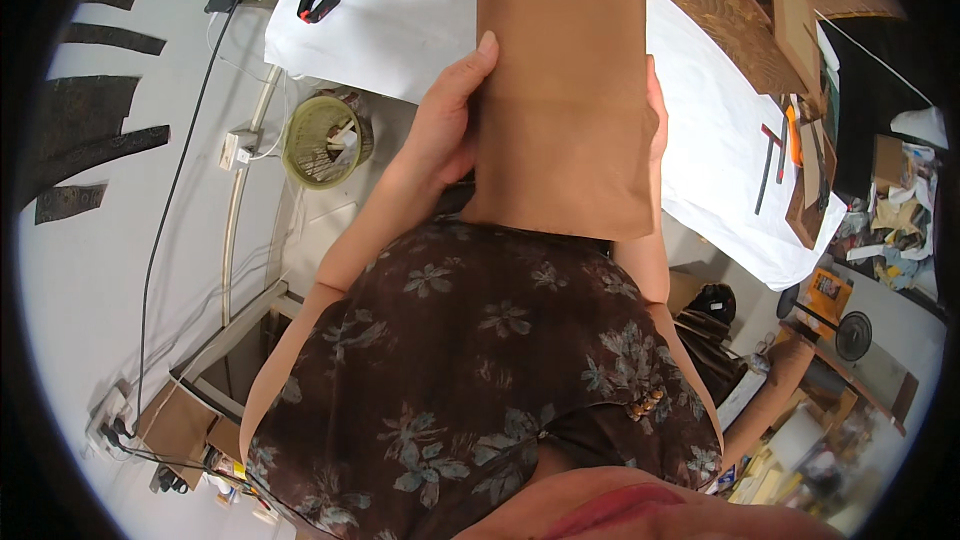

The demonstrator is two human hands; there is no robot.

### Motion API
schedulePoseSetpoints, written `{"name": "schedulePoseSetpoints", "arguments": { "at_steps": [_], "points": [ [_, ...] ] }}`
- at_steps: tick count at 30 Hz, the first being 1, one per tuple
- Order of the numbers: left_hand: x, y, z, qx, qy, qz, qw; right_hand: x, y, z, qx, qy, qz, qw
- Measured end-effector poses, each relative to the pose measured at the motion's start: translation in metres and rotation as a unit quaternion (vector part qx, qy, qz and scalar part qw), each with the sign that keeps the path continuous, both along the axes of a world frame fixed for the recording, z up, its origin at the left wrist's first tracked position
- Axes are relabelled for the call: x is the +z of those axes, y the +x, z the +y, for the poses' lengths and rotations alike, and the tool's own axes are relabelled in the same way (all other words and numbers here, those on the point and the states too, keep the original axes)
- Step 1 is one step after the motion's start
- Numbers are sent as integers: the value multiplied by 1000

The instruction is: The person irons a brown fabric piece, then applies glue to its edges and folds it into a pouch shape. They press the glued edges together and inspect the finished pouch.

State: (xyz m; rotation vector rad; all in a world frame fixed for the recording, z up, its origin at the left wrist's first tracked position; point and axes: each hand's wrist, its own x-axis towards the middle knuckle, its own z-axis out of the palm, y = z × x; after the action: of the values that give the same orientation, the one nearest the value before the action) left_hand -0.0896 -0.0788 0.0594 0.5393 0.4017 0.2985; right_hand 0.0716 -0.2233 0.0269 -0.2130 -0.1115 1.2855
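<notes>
So both hands, L [445,125] & R [655,105], grip brown leather piece [565,90] upright

plain brown leather piece [565,100], white table cover [420,10], dark floral dress [480,370]

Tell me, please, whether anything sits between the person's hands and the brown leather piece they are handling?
Nothing visible does. The left hand already grips the left edge of the brown leather piece, thumb on its face, and the right hand shows as fingers at its right edge, mostly hidden behind it. The piece is held up in front of the white-covered table.
</notes>
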Motion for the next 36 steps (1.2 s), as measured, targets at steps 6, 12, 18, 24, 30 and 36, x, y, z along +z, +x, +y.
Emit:
{"name": "schedulePoseSetpoints", "arguments": {
  "at_steps": [6,12,18,24,30,36],
  "points": [
    [-2,4,-3,24,13,31,999,-6,0,-2,0,5,-28,1000],
    [-8,7,-3,32,35,28,998,-17,-8,6,-27,59,-17,998],
    [-2,8,-7,39,74,29,996,-8,-16,3,-50,39,-33,997],
    [-3,6,-9,49,96,41,993,1,-22,3,-58,15,-46,997],
    [-2,6,-9,26,127,55,990,14,-29,4,-81,-23,-79,993],
    [-1,6,-10,15,112,50,992,30,-39,4,-168,-172,-341,909]
  ]
}}
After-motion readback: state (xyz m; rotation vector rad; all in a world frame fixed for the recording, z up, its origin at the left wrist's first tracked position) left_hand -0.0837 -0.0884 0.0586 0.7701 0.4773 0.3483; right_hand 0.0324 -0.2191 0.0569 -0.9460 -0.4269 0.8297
